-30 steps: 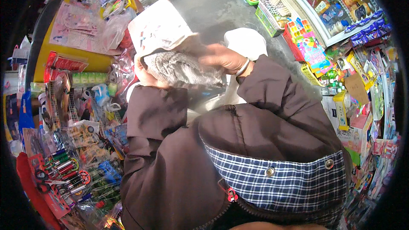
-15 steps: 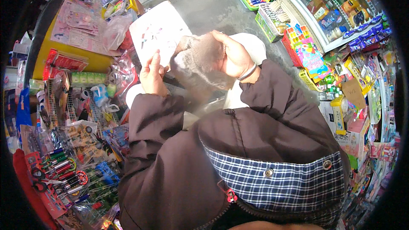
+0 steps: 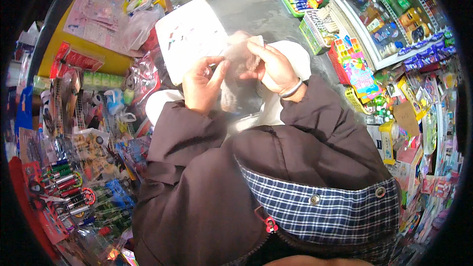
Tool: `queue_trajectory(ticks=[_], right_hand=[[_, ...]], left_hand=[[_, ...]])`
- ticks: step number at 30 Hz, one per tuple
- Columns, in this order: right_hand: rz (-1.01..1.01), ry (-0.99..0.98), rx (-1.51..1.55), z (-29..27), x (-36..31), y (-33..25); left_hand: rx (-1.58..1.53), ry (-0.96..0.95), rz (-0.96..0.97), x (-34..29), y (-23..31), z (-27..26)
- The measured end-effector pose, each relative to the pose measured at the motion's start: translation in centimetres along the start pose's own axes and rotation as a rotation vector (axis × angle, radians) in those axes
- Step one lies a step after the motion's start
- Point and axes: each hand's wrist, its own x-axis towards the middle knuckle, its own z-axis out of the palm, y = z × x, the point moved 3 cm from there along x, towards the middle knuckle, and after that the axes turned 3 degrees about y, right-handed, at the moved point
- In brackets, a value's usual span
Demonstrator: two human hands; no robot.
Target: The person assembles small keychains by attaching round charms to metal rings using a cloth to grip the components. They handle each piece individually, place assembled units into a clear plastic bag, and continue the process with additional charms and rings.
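Your right hand (image 3: pixel 277 73) is closed on the grey cloth (image 3: pixel 251 60), which sits between your two hands, in front of your lap. Half a second ago it draped broadly over your right palm; now it looks more gathered at the fingers, though blur hides its outline. Your left hand (image 3: pixel 202 86) has shifted from over the white panel (image 3: pixel 189 27) toward the cloth, thumb and forefinger curled close together; I cannot tell whether they pinch anything. Your hands stay apart, with the cloth mostly in the gap. That suggests your right hand carries the cloth while your left works near its edge, so the handling looks unfinished. The drinks fridge (image 3: pixel 372 61) stands well apart on your right.
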Motion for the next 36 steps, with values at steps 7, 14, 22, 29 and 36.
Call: queue_trajectory(ticks=[7,14,22,29,36], right_hand=[[0.083,0.009,-0.231,-2.4,0.2,-0.3],[-0.392,-0.221,-0.762,-2.3,1.7,-1.4],[0.020,-0.190,-0.586,-3.7,5.2,2.9],[0.065,-0.119,-0.567,-4.1,9.5,2.2],[0.119,-0.016,-0.526,-5.7,11.6,3.6]], left_hand=[[-0.030,-0.086,-0.191,0.0,-0.8,1.3],[-0.378,-0.148,-0.233,-0.1,-2.8,3.1],[0.535,0.096,-0.375,1.7,-8.0,-3.4],[0.884,-0.131,-0.460,3.0,-11.3,-5.1],[0.883,-0.161,-0.462,4.6,-11.7,-6.0]])
